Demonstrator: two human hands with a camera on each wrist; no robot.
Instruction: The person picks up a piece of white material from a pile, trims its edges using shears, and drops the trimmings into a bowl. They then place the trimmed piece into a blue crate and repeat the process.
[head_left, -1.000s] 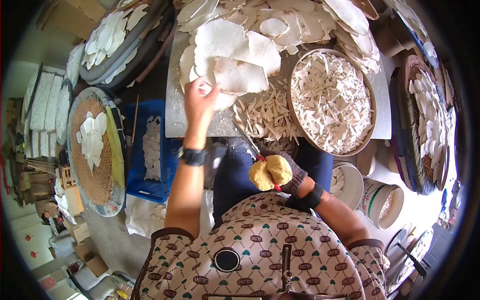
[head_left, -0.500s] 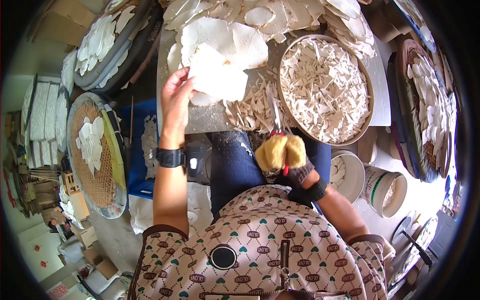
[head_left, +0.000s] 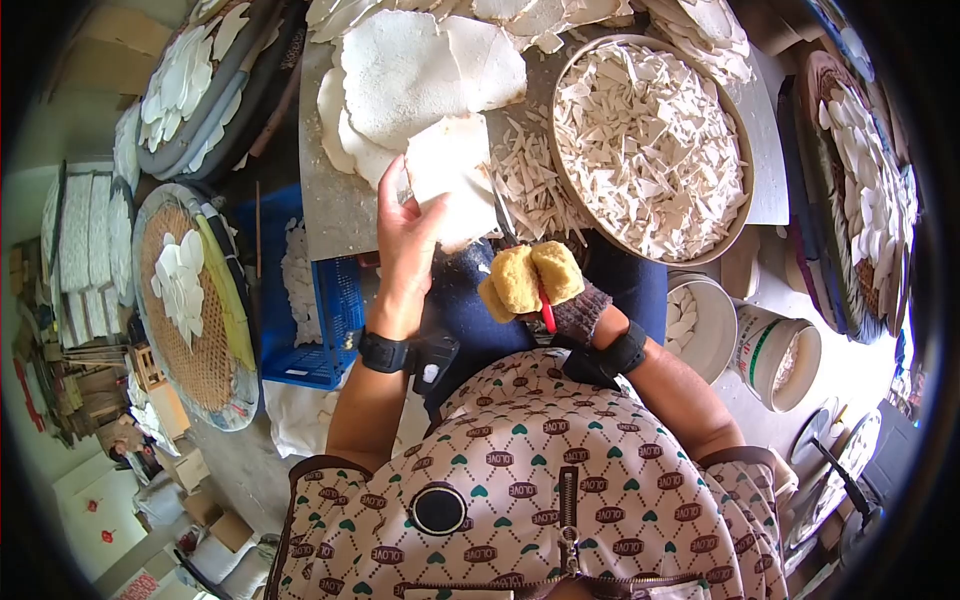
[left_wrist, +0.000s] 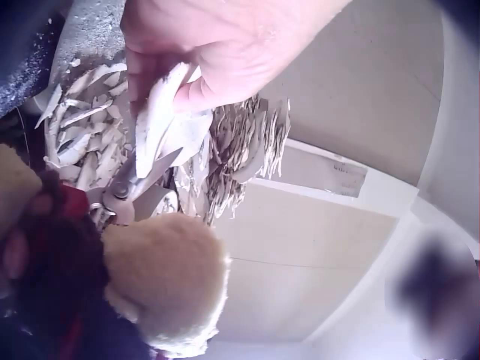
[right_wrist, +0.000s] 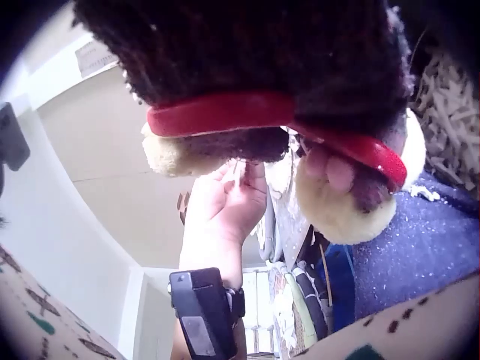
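My left hand (head_left: pixel 405 240) pinches a flat white brittle-looking sheet (head_left: pixel 452 165) between thumb and fingers, above the table's near edge. The gloved right hand (head_left: pixel 583 312) grips scissors (left_wrist: pixel 124 191) with red handles (right_wrist: pixel 221 111). Thick yellow fuzzy padding (head_left: pixel 518 280) bulges around its fingers at the handles. In the left wrist view the blades stand apart, right at the sheet's lower edge. Beyond the hands, larger white sheets (head_left: pixel 395 80) lie on the table. The right wrist view shows a dark knitted glove (right_wrist: pixel 247 52) and bare fingertips under the handle.
A round tray (head_left: pixel 748 190) heaped with white slivers stands right of the hands, beside a loose pile of trimmings (head_left: pixel 540 185). The metal table (head_left: pixel 318 215) ends just above the knees. A blue crate (head_left: pixel 340 370) is at lower left; buckets (head_left: pixel 712 315) stand at right.
My left hand took the sheet off the pile, lifted it and brought it right and nearer to me. The scissors swung up, then came left to the sheet's edge.
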